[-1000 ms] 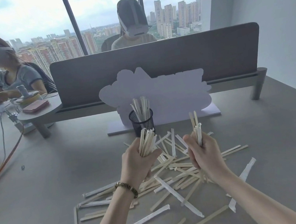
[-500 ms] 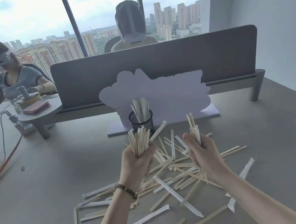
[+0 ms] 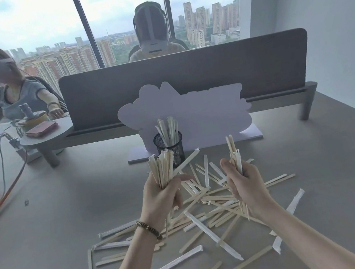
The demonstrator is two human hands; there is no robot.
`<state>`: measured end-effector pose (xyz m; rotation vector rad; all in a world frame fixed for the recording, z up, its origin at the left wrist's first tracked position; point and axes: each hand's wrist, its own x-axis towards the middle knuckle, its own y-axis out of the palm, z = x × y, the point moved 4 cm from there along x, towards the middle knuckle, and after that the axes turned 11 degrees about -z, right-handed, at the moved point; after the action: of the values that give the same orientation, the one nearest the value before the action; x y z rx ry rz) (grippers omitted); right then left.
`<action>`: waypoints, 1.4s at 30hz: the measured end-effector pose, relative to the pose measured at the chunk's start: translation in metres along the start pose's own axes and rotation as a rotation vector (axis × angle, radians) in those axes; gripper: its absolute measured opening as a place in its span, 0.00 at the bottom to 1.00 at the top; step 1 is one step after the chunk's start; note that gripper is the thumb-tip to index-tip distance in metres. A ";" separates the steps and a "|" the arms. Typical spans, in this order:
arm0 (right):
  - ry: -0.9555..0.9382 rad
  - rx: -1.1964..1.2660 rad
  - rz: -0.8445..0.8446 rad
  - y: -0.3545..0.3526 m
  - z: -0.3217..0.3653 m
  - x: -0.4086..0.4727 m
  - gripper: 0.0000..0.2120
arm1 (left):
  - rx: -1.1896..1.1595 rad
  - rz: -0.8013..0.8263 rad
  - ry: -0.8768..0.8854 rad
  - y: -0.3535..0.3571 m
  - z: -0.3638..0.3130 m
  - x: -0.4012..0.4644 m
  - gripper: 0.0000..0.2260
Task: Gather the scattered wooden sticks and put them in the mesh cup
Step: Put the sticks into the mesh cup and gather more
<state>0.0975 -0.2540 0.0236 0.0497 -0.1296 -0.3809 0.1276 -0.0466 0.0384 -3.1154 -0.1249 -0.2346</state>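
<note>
Plainly, everything turned on how the black wire-mesh cup (image 3: 169, 146) lay from the two loaded hands. It stood upright on the grey table (image 3: 69, 221), against the foot of a pale lilac cut-out board (image 3: 203, 111), a few sticks already standing in it. The left hand (image 3: 161, 198), a beaded bracelet (image 3: 148, 229) at its wrist, had its fingers curled round a thick upright bundle of pale wooden sticks (image 3: 162, 169), whose tops reached nearly level with the cup's rim and stood just in front of it, a little to its left. The right hand (image 3: 245, 181) gripped a thinner upright sheaf of sticks (image 3: 234, 155), further off to the cup's right. Both bundles ran roughly vertical, in line with the cup's opening, so the left hand was the nearer and seemed likely to go first: forward and up over the rim, then down. The remaining scattered sticks (image 3: 205, 202), some in white paper sleeves, lay crisscrossed flat on the table beneath and behind both hands, well short of gathered.
</note>
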 end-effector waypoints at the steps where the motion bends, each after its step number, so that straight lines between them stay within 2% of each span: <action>1: 0.000 0.001 0.000 0.000 0.000 0.000 0.22 | -0.002 -0.015 0.000 0.000 -0.001 0.000 0.05; 5: -0.010 0.000 0.000 0.000 -0.002 0.001 0.25 | -0.043 -0.067 -0.009 -0.004 -0.002 0.000 0.07; 15: -0.010 0.017 -0.007 -0.002 -0.002 0.000 0.26 | -0.118 0.060 -0.058 -0.004 -0.004 -0.003 0.21; 18: -0.018 0.015 -0.009 -0.002 -0.001 0.000 0.26 | -0.087 0.032 -0.011 -0.005 -0.006 -0.003 0.15; 21: -0.021 0.003 -0.011 -0.002 0.000 -0.001 0.26 | 0.021 -0.096 0.062 -0.009 -0.006 0.002 0.06; 23: -0.023 -0.001 -0.012 -0.002 0.000 -0.001 0.27 | 0.098 -0.175 0.085 -0.013 -0.002 0.006 0.08; 26: -0.019 -0.001 -0.015 -0.002 -0.001 -0.001 0.27 | 0.185 -0.217 0.089 -0.016 0.002 0.008 0.17; 31: -0.014 -0.006 -0.015 -0.002 0.001 -0.002 0.26 | 0.254 -0.179 0.152 -0.013 0.003 0.010 0.11; 38: -0.065 -0.028 -0.021 -0.001 0.005 -0.004 0.25 | 0.054 -0.335 0.095 -0.017 -0.001 0.009 0.19; 42: -0.140 -0.089 -0.008 0.002 0.004 -0.004 0.31 | -0.030 -0.314 0.145 -0.014 -0.004 0.010 0.19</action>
<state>0.0941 -0.2510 0.0275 -0.0641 -0.2510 -0.3979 0.1355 -0.0316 0.0443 -3.0796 -0.6137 -0.4677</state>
